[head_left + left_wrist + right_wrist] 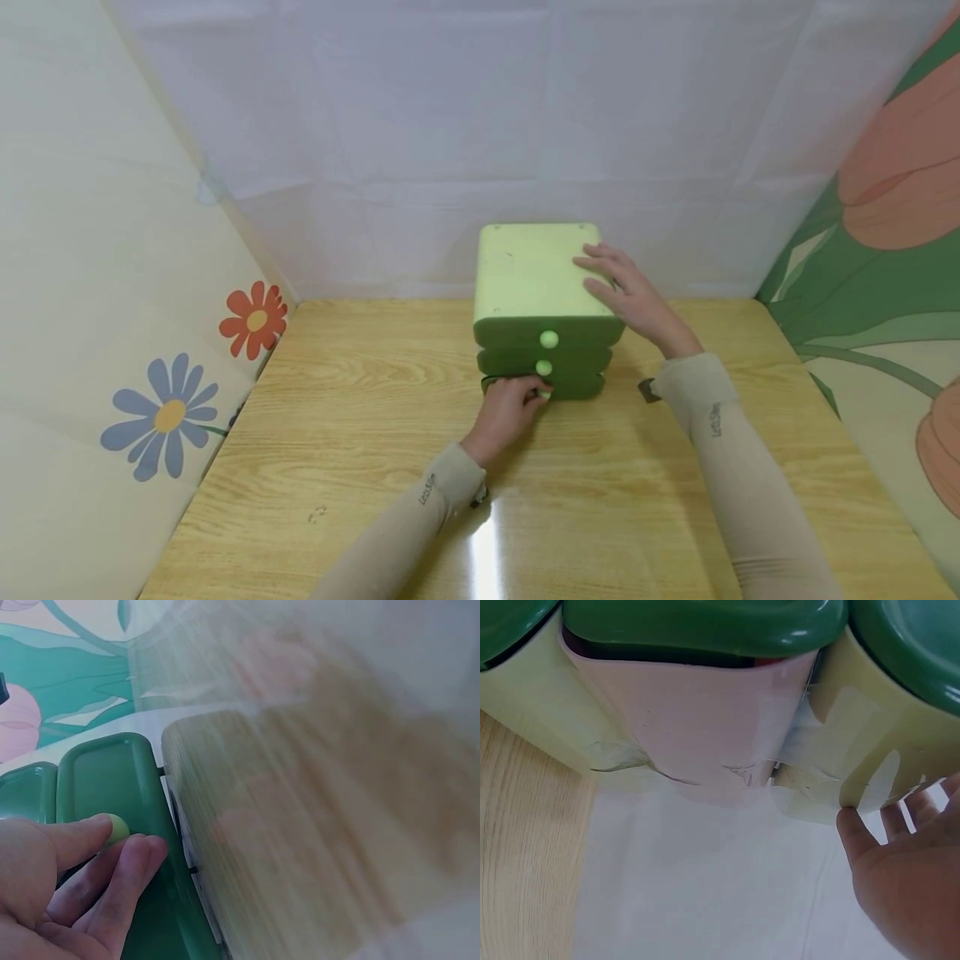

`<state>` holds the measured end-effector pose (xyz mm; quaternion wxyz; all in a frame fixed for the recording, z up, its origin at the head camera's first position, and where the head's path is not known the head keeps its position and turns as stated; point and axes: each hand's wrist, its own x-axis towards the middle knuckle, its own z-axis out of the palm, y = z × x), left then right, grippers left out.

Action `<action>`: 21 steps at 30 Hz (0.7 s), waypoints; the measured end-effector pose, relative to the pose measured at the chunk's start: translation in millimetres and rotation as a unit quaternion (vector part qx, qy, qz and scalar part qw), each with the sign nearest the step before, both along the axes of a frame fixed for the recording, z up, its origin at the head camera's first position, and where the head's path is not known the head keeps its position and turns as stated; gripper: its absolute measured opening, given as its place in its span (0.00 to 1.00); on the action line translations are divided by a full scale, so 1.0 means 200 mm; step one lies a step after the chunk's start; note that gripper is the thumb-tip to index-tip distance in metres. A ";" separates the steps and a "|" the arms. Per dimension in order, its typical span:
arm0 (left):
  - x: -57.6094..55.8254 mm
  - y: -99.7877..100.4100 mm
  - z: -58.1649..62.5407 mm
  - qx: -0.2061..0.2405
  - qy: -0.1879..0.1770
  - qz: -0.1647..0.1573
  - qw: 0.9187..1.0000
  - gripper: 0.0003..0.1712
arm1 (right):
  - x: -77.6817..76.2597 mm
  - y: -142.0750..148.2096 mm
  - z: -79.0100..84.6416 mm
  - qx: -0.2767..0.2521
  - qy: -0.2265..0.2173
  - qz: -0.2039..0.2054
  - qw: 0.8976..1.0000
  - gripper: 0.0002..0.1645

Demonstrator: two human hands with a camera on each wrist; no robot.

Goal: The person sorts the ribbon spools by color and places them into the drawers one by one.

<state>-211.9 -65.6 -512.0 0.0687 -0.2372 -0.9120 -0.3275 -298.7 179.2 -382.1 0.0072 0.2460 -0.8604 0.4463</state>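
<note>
A small cabinet (534, 267) with a pale green top and three dark green drawer fronts stands toward the back of the table. Each drawer has a round light green knob; the top knob (549, 339) and middle knob (543, 367) are uncovered. My left hand (504, 418) pinches the bottom drawer's knob (118, 829) between thumb and fingers, partly hiding it. On the cabinet's upper right side rests my right hand (636, 302), fingers spread over the top edge. The right wrist view shows its fingertips against the yellowish side, beside a pink middle section (690, 720).
The cabinet stands on a wood-grain table (360, 417). Behind is a white sheet (420, 125). Flower-printed panels flank both sides, with a red flower (255, 320) on the left one. Dark straps show at both wrists.
</note>
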 end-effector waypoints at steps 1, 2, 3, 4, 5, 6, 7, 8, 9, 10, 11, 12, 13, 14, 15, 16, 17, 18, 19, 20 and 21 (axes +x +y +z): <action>0.00 0.00 0.00 0.000 0.000 0.000 1.000 0.08 | 0.00 0.00 0.00 0.000 0.000 0.000 1.000 0.30; 0.00 0.00 0.00 0.000 0.000 -0.001 1.000 0.08 | 0.00 0.00 0.00 -0.001 0.000 0.001 1.000 0.30; 0.00 0.00 0.00 0.000 0.000 -0.002 1.000 0.08 | 0.00 0.00 0.00 -0.001 0.000 0.000 1.000 0.30; 0.00 -0.01 0.00 -0.001 0.001 -0.004 1.000 0.08 | 0.00 0.00 0.00 -0.001 0.001 0.001 1.000 0.30; 0.01 -0.01 0.00 -0.001 0.000 -0.006 1.000 0.08 | 0.00 0.00 0.00 -0.001 0.000 0.000 1.000 0.30; 0.01 -0.01 0.00 -0.003 0.002 -0.010 1.000 0.08 | 0.00 0.00 0.00 -0.001 0.000 0.000 1.000 0.30; 0.01 -0.01 0.00 -0.005 0.003 -0.014 1.000 0.09 | 0.00 0.00 0.00 -0.001 0.000 0.000 1.000 0.30; 0.01 -0.02 0.00 -0.008 0.002 -0.020 1.000 0.09 | -0.01 0.00 0.00 -0.002 0.000 -0.001 1.000 0.30; 0.01 -0.02 0.00 -0.012 0.000 -0.025 1.000 0.10 | -0.01 0.00 0.00 -0.004 -0.001 -0.001 1.000 0.30; 0.02 -0.03 0.00 -0.015 -0.003 -0.031 0.999 0.11 | -0.01 0.00 0.00 -0.006 -0.001 -0.002 1.000 0.30; 0.02 -0.03 0.00 -0.021 -0.004 -0.038 0.999 0.12 | -0.01 0.00 -0.01 -0.009 -0.001 -0.002 1.000 0.30; 0.02 -0.04 0.00 -0.027 -0.006 -0.043 0.999 0.13 | -0.01 0.00 -0.01 -0.012 -0.001 -0.002 1.000 0.30; 0.03 -0.04 0.00 -0.034 -0.011 -0.048 0.998 0.14 | -0.01 0.00 0.00 -0.014 -0.001 -0.003 1.000 0.30; 0.03 -0.04 0.01 -0.041 -0.013 -0.053 0.998 0.16 | -0.01 0.00 0.00 -0.016 -0.001 -0.004 1.000 0.30; 0.03 -0.05 0.01 -0.047 -0.018 -0.058 0.997 0.17 | -0.01 0.00 0.00 -0.017 -0.001 -0.005 1.000 0.29; 0.04 -0.05 0.01 -0.053 -0.018 -0.062 0.996 0.18 | -0.01 0.00 0.00 -0.017 0.000 -0.005 1.000 0.29; 0.04 -0.06 0.01 -0.061 -0.017 -0.065 0.996 0.19 | -0.01 0.00 0.00 -0.017 0.001 -0.006 1.000 0.29; 0.05 -0.06 0.02 -0.066 -0.019 -0.070 0.995 0.20 | -0.01 0.00 0.00 -0.016 0.001 -0.006 1.000 0.30; 0.05 -0.07 0.02 -0.070 -0.022 -0.073 0.995 0.22 | -0.01 0.00 0.00 -0.016 0.002 -0.008 1.000 0.30; 0.05 -0.07 0.02 -0.073 -0.020 -0.078 0.994 0.23 | 0.00 0.00 0.00 -0.019 0.005 -0.011 1.000 0.30; 0.06 -0.08 0.02 -0.076 -0.020 -0.083 0.993 0.24 | 0.00 0.00 0.00 -0.021 0.010 -0.015 1.000 0.30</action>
